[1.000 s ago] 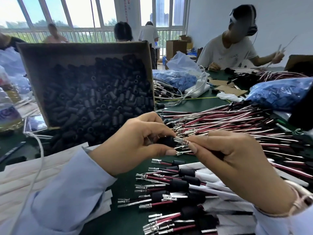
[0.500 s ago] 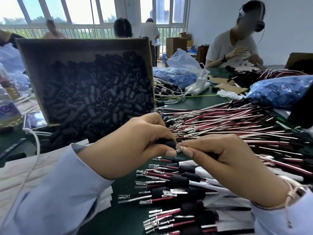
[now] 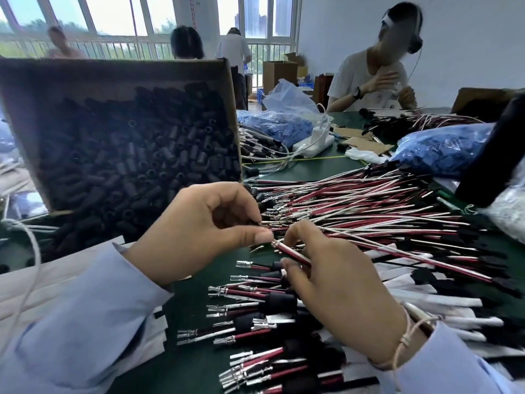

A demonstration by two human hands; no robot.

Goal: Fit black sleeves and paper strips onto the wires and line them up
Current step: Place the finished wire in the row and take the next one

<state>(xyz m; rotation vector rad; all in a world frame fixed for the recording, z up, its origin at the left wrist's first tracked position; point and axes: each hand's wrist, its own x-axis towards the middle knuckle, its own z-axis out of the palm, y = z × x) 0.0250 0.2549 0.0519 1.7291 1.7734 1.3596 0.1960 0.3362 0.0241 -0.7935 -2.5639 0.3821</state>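
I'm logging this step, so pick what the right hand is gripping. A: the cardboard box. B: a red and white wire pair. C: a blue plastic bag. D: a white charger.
B: the right hand curls its fingers round a red and white wire pair, its metal tips beside the left hand, which pinches what looks like a black sleeve.

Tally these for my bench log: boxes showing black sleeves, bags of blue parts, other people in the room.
Boxes showing black sleeves: 1
Bags of blue parts: 2
Other people: 4
Total: 7
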